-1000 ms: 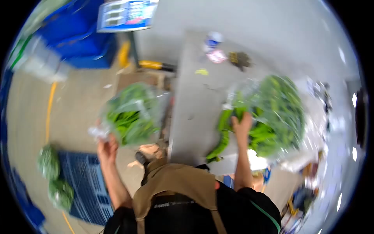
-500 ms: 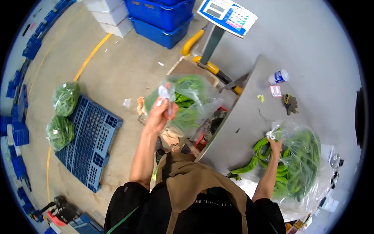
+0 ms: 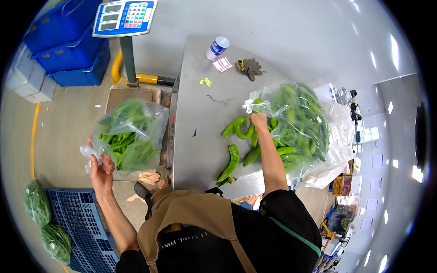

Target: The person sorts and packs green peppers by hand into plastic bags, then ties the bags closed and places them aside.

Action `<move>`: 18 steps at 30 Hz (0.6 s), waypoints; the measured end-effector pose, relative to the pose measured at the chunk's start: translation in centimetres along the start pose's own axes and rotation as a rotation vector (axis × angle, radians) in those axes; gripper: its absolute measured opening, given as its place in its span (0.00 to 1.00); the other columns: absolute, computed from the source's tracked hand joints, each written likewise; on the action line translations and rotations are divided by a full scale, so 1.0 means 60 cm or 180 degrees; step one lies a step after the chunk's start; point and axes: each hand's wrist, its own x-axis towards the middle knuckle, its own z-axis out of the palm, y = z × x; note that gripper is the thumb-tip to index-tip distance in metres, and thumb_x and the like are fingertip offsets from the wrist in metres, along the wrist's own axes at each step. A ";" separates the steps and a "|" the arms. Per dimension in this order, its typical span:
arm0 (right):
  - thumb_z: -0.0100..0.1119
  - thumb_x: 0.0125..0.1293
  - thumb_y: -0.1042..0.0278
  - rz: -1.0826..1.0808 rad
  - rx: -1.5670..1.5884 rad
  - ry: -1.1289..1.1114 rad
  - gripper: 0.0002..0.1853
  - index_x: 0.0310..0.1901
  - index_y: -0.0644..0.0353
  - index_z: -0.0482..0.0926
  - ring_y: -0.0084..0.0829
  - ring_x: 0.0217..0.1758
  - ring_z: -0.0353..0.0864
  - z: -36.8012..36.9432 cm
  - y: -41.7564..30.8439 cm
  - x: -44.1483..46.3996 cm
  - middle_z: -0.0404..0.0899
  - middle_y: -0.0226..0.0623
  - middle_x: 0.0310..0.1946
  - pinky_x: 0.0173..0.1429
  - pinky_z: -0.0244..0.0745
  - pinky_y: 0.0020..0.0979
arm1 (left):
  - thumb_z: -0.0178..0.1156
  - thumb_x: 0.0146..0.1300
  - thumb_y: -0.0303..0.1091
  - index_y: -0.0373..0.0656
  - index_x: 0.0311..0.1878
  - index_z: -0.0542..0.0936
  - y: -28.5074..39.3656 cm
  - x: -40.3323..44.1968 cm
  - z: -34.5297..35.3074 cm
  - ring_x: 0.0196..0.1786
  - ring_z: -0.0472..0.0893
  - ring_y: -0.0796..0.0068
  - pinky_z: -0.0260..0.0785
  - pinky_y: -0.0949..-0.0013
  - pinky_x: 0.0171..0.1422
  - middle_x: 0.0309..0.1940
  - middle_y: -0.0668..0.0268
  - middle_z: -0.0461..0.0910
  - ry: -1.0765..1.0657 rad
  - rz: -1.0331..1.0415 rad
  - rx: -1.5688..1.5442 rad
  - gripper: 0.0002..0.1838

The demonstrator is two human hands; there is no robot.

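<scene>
On the left, my left hand (image 3: 102,172) grips the bunched neck of a clear plastic bag of green peppers (image 3: 129,132), which is over the scale's low platform. My right hand (image 3: 258,121) is closed at the near edge of a larger bag of green peppers (image 3: 298,120) on the metal table, just below its white knotted tie (image 3: 247,106). What its fingers hold is hidden. Loose peppers (image 3: 230,164) lie on the table to the left of that hand, and others spread beneath the bag's edge.
Toward the back of the grey table (image 3: 191,113) are a cup (image 3: 218,48), a label (image 3: 222,64) and a glove (image 3: 249,68). A scale display (image 3: 125,17) stands at upper left near blue crates (image 3: 77,54). Two vegetable bags (image 3: 37,203) lie beside a blue pallet (image 3: 82,223).
The view has turned back toward the right. My left hand still has the smaller bag, now lower and farther out from my body. My right hand stays by the larger bag.
</scene>
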 end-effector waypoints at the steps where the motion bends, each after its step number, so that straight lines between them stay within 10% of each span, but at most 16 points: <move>1: 0.60 0.45 0.68 0.0092 0.0147 -0.0049 0.17 0.34 0.75 0.77 0.47 0.38 0.80 -0.010 0.001 0.006 0.80 0.54 0.34 0.44 0.73 0.38 | 0.47 0.69 0.45 0.58 0.70 0.54 -0.001 -0.001 0.002 0.18 0.58 0.83 0.51 0.79 0.25 0.24 0.68 0.66 0.0012 -0.0006 -0.0002 0.28; 6: 0.63 0.49 0.75 0.1170 0.2291 -0.0999 0.16 0.40 0.68 0.74 0.35 0.29 0.78 -0.123 -0.065 -0.013 0.78 0.43 0.31 0.31 0.77 0.38 | 0.47 0.69 0.45 0.57 0.70 0.54 -0.006 -0.006 0.000 0.18 0.58 0.83 0.52 0.79 0.26 0.23 0.68 0.66 0.0061 -0.0065 0.0013 0.28; 12: 0.76 0.37 0.60 -0.0177 0.0022 -0.0290 0.41 0.54 0.68 0.68 0.38 0.43 0.78 -0.005 -0.046 -0.086 0.77 0.48 0.44 0.45 0.75 0.37 | 0.48 0.69 0.45 0.60 0.70 0.54 -0.019 -0.004 0.008 0.18 0.57 0.83 0.51 0.79 0.26 0.23 0.68 0.66 -0.0134 -0.0120 -0.0070 0.28; 18: 0.75 0.37 0.62 0.0685 -0.1073 0.0245 0.60 0.67 0.60 0.41 0.57 0.56 0.69 0.082 -0.156 -0.215 0.63 0.60 0.57 0.61 0.66 0.40 | 0.49 0.68 0.46 0.61 0.70 0.54 -0.016 -0.011 0.005 0.17 0.56 0.84 0.50 0.80 0.24 0.22 0.68 0.65 -0.0044 -0.0115 -0.0120 0.29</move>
